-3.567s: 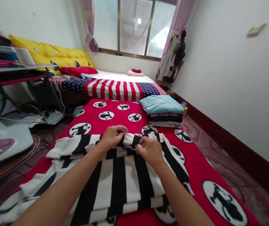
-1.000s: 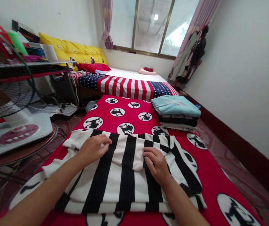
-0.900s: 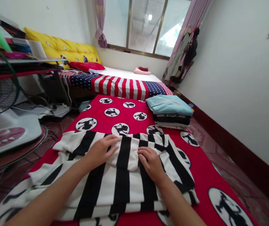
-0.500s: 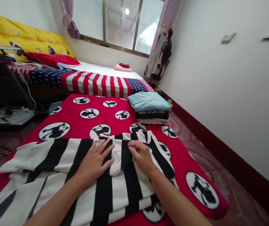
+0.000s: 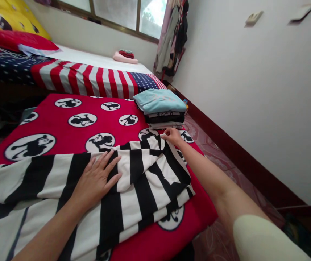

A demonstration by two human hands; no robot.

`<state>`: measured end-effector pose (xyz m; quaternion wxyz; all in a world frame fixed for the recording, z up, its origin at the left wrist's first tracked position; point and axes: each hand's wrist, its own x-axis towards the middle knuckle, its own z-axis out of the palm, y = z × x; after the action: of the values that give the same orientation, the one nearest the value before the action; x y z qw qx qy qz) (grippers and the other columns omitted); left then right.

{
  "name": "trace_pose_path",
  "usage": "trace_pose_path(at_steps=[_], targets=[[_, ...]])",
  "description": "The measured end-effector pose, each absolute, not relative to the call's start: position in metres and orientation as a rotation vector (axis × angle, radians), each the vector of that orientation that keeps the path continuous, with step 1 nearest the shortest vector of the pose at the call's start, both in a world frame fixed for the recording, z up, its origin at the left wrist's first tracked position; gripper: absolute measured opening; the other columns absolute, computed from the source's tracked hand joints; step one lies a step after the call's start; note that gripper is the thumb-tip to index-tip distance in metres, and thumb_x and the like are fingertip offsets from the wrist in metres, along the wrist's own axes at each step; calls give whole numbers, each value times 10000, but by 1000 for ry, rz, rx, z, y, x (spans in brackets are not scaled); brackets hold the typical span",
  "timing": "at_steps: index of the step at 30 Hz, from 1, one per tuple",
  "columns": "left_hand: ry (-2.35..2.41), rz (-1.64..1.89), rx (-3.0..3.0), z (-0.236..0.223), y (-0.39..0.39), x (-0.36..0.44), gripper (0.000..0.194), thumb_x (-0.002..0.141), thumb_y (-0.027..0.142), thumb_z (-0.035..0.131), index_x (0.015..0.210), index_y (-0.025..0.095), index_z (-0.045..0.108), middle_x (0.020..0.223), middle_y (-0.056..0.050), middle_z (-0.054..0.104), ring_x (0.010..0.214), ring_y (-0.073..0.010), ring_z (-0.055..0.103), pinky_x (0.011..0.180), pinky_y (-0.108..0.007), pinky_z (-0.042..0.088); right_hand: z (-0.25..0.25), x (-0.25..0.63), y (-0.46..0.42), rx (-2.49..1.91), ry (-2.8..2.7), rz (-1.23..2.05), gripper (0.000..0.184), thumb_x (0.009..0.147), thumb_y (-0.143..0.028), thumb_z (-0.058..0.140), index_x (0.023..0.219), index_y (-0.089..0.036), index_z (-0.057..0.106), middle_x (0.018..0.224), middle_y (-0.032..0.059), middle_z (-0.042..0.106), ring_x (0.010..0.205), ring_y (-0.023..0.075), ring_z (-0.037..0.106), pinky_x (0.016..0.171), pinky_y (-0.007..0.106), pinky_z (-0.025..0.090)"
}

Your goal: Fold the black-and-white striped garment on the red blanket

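Observation:
A black-and-white striped garment (image 5: 139,177) lies spread over a red blanket with black cartoon figures in white circles (image 5: 63,112). My left hand (image 5: 97,177) rests flat on the garment's middle, fingers spread. My right hand (image 5: 171,136) reaches to the garment's far right corner and pinches the cloth there. Just beyond that hand stands a stack of folded clothes (image 5: 161,108) with a light blue piece on top.
A stars-and-stripes sheet (image 5: 90,78) covers the bed behind, with a red pillow (image 5: 14,38) and a small pink and red pile (image 5: 125,56). Clothes hang (image 5: 171,36) by the window. The white wall (image 5: 253,90) and tiled floor (image 5: 220,159) run along the right.
My right hand has moved from the garment's middle out to its far right corner and gripped it. My left hand has stayed flat on the cloth. The view has swung right and down.

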<state>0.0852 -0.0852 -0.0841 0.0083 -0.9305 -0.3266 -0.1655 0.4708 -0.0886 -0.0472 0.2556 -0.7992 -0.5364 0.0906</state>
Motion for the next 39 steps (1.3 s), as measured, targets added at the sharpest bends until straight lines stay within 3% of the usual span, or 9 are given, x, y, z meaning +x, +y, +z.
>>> trace_pose_path(at_steps=[3, 8, 12, 15, 20, 25, 29, 36, 39], targets=[[-1006, -521, -2909, -86, -84, 85, 594, 922, 528, 399, 1456, 270, 385, 1585, -54, 245, 1434, -295, 266, 1141, -524, 226, -55, 468, -90, -2217, -1393, 197, 215, 737, -365, 702, 772, -161, 641, 736, 25, 651, 689, 154, 569, 631, 250, 390], [-989, -575, -2914, -88, -84, 84, 587, 925, 530, 375, 1449, 267, 397, 1577, -49, 269, 1426, -301, 281, 1142, -527, 226, -51, 472, -108, -2224, -1369, 171, 251, 676, -319, 758, 838, -165, 644, 844, 49, 675, 775, 181, 595, 717, 285, 432], [-985, -611, -2911, -90, -84, 85, 584, 924, 522, 365, 1441, 254, 413, 1572, -57, 280, 1419, -311, 292, 1141, -536, 223, -36, 471, -153, -2156, -1378, 165, 168, 772, -273, 645, 909, -176, 646, 943, 50, 685, 850, 168, 611, 786, 281, 444], [-996, -615, -2895, -92, -85, 86, 584, 925, 509, 363, 1445, 247, 407, 1576, -63, 270, 1421, -313, 287, 1139, -543, 220, -30, 467, -199, -2160, -1361, 213, 180, 825, -345, 573, 809, -182, 648, 813, 35, 682, 767, 164, 608, 718, 270, 440], [-995, -622, -2886, -93, -85, 86, 584, 926, 505, 361, 1445, 243, 406, 1577, -64, 267, 1416, -311, 297, 1138, -539, 220, -30, 458, -263, -2240, -1352, 514, 308, 777, -440, 605, 622, -175, 628, 553, 9, 606, 525, 136, 531, 519, 247, 365], [-995, -613, -2871, -92, -85, 86, 581, 930, 511, 345, 1440, 241, 416, 1575, -70, 270, 1414, -307, 304, 1129, -532, 232, -38, 442, -285, -2093, -1261, 846, 254, 668, -374, 694, 574, -175, 568, 541, -31, 571, 533, 114, 509, 513, 223, 359], [-995, -597, -2862, -92, -85, 87, 586, 927, 519, 345, 1437, 241, 422, 1574, -70, 274, 1412, -303, 307, 1126, -523, 236, -44, 427, -283, -1808, -857, 1013, 166, 630, -284, 695, 727, -162, 640, 706, 6, 683, 663, 160, 611, 625, 260, 456], [-984, -607, -2854, -92, -85, 86, 594, 920, 537, 345, 1432, 246, 432, 1573, -64, 278, 1406, -301, 318, 1119, -509, 247, -43, 413, -284, -1389, -522, 1226, 492, 558, -227, 794, 1028, -167, 660, 962, 59, 745, 878, 223, 695, 827, 330, 518], [-987, -618, -2853, -92, -85, 86, 595, 922, 535, 339, 1430, 241, 437, 1574, -65, 273, 1403, -308, 322, 1118, -514, 247, -42, 412, -285, -1344, -535, 1237, 495, 605, -264, 802, 1069, -172, 659, 984, 56, 745, 888, 217, 701, 848, 322, 517]])
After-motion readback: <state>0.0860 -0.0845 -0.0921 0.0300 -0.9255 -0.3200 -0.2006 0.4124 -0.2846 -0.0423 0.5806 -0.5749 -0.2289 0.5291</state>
